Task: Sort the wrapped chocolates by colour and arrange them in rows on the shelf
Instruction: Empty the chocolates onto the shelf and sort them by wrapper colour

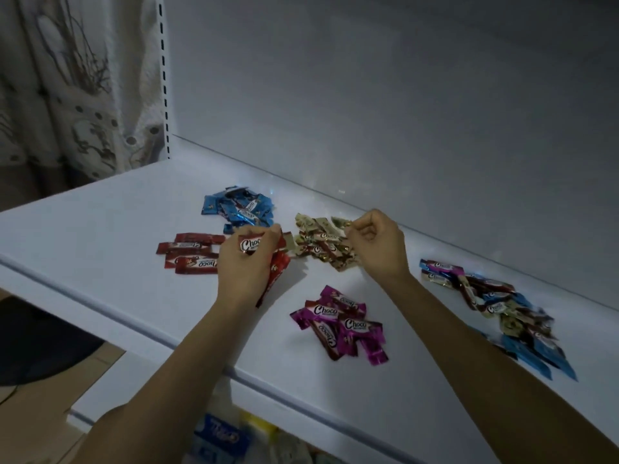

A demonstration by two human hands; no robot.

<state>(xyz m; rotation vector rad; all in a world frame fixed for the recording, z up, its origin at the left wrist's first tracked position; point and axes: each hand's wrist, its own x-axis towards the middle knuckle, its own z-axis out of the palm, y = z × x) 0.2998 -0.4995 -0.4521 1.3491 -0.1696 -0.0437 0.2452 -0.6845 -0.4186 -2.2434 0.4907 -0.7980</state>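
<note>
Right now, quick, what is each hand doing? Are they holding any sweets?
Left hand: holding red chocolates.
Right hand: pinching a gold chocolate.

The single head-worn wide-angle view looks forward and down from just above and in front of the white shelf (110,222), close enough that both forearms (469,329) enter from the bottom edge, facing its back panel (402,95), with what seems a patterned curtain (67,95) at far left.

Dim, bluish-lit room: white back panel (385,95), slotted white upright (163,78) at its left edge, cream curtain (67,78) with brown branch print beyond, tan floor (40,420) lower left.
</note>
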